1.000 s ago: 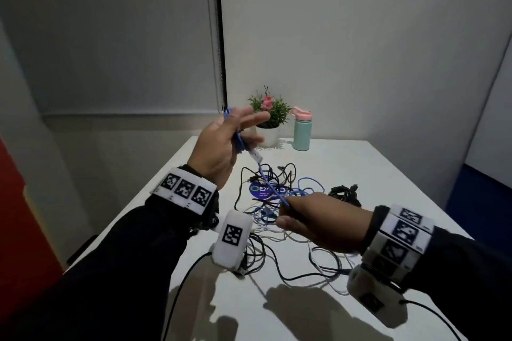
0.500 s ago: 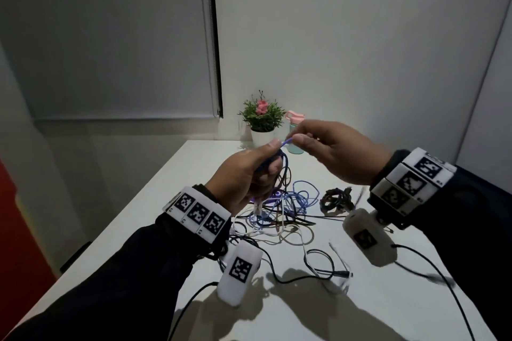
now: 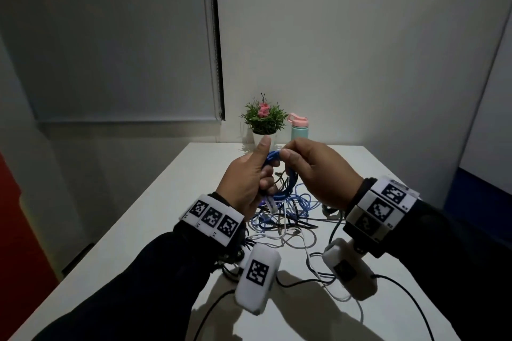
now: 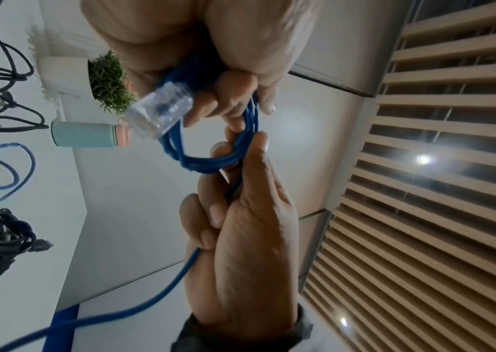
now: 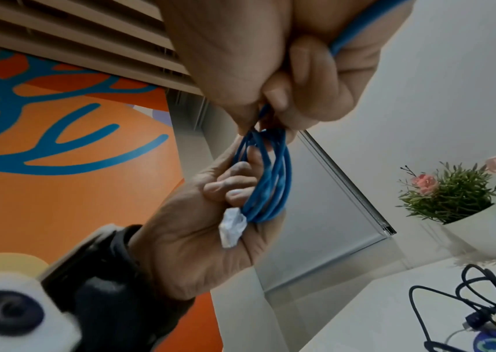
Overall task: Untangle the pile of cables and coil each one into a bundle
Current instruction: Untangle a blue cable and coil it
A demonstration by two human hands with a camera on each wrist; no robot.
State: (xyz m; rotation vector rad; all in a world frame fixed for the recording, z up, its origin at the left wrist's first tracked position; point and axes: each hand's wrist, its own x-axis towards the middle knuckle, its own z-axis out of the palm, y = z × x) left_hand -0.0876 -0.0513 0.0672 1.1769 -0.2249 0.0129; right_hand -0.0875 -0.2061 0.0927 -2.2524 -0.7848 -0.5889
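Left hand [image 3: 246, 177]: gripping several loops of the blue cable [image 3: 291, 178] in curled fingers, thumb standing up beside the top of the coil; raised above the table [image 3: 166, 202].
Right hand [image 3: 315, 171]: pinching a strand of the same cable between thumb and fingertips at the top of the coil, touching the left thumb there; other fingers curled in over the trailing length.
Blue cable: hanging as a small coil between the two hands, over the pile and clear of the table; trailing down from under the right palm [image 4: 240, 250] toward the near table edge in the left wrist view.
Clear plug [image 4: 161, 110]: sticking out below the left fingers, lying against the bottom of the coil; showing white and blurred [image 5: 231, 226] in the right wrist view.
Pile of cables [image 3: 285, 219]: lying loose on the table under the hands, black, white and lighter blue strands crossing one another.
Black bundle [image 4: 3, 240]: sitting on the table apart from the loose strands.
Potted plant [image 3: 264, 119]: standing at the far table edge by the wall.
Bottle [image 3: 299, 127]: standing just beside the plant, mint body with pink cap.
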